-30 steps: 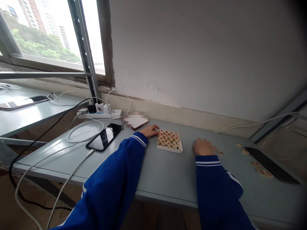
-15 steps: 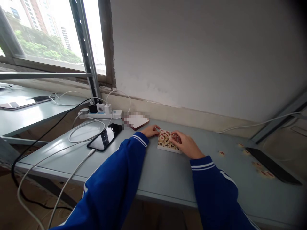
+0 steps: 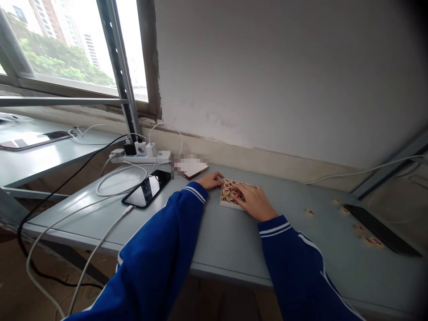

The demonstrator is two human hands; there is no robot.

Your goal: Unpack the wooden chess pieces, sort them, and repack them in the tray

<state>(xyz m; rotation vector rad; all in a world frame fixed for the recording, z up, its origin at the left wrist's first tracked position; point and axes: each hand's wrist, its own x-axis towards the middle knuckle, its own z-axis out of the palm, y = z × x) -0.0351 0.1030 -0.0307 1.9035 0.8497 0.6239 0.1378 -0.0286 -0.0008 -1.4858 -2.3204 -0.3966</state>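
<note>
- Head view: a square white tray [image 3: 224, 202] of xiangqi pieces [image 3: 228, 187] sits on the grey table [image 3: 220, 254], between the two hands and close to the wall.
- The pieces are thick, round, cream-coloured wooden discs with red and black characters. They stand packed edge to edge in rows, and their smooth rims leave little gap.
- The right hand [image 3: 256, 203] covers the tray's right part, its fingers [image 3: 241, 189] bent down onto the pieces. The grip looks narrow, but whether it holds a piece cannot be told.
- The left hand [image 3: 210, 180] lies flat and open at the tray's far left corner, its fingertips at the edge, holding nothing.
- Work in hand: judging by the pose, handling pieces in the tray. Freeing any one disc from these tight rows would call for fingertips working at its rim.
- Loose pieces [image 3: 310, 212] lie flat on the table to the right, well apart from the tray, with others beside a black phone [image 3: 381, 230].
- To the left, a glossy phone [image 3: 146, 189] lies near a coiled white cable [image 3: 100, 187] and a power strip [image 3: 140, 157]. A blurred, red-edged booklet [image 3: 190, 169] lies by the wall.
- Both forearms wear blue sleeves [image 3: 157, 249] with white stripes at the cuffs.
</note>
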